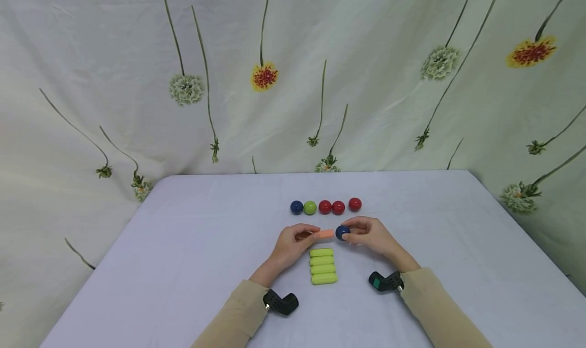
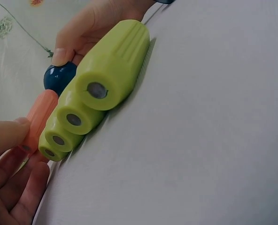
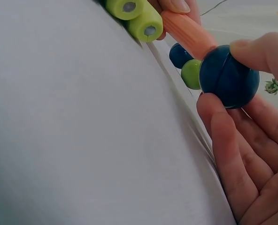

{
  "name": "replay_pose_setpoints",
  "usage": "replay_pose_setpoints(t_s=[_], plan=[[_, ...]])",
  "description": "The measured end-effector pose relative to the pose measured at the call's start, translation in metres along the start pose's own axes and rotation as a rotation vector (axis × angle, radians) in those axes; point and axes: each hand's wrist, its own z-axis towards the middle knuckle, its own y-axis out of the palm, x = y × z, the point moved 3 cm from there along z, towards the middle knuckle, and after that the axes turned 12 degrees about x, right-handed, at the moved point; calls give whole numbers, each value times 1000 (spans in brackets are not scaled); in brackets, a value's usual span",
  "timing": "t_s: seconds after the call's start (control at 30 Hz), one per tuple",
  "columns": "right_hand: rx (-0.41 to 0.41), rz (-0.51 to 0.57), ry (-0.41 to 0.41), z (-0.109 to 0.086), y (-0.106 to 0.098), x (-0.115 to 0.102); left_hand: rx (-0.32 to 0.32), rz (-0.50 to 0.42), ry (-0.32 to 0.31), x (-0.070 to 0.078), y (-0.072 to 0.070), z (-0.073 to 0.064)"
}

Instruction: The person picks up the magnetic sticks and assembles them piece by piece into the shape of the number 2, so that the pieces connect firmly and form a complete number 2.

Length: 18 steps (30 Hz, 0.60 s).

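My left hand (image 1: 289,243) pinches an orange magnetic rod (image 1: 326,234) between thumb and fingers. In my right hand (image 1: 372,234) a dark blue ball (image 1: 341,231) is gripped by the thumb and fingertips. The rod's far end points at the ball and is right up against it in the left wrist view. Several lime green rods (image 1: 323,267) lie side by side on the table just below the hands; metal discs show in their ends in both wrist views. The left wrist view shows the near green rod (image 2: 113,65) large, overlapping part of the blue ball (image 2: 59,77).
Beyond the hands a row of balls stands on the white-covered table (image 1: 206,246): a blue ball (image 1: 296,207), a green ball (image 1: 310,207) and three red balls (image 1: 338,207), the rightmost slightly apart. Behind hangs a floral cloth (image 1: 293,124). Each wrist carries a black camera (image 1: 281,303).
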Motion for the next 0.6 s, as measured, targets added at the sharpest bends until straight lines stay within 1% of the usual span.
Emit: replay_pose_setpoints(t_s=[0.17,0.43,0.6], plan=[[-20,10,-7,0,1,0,-9,0,19,1,0,0],[-29,12,-23,0,2,-1,-2,-20,8,-1,0,-1],[-33,-2,-30,-8,1,-22,1,-15,16,0,1,-1]])
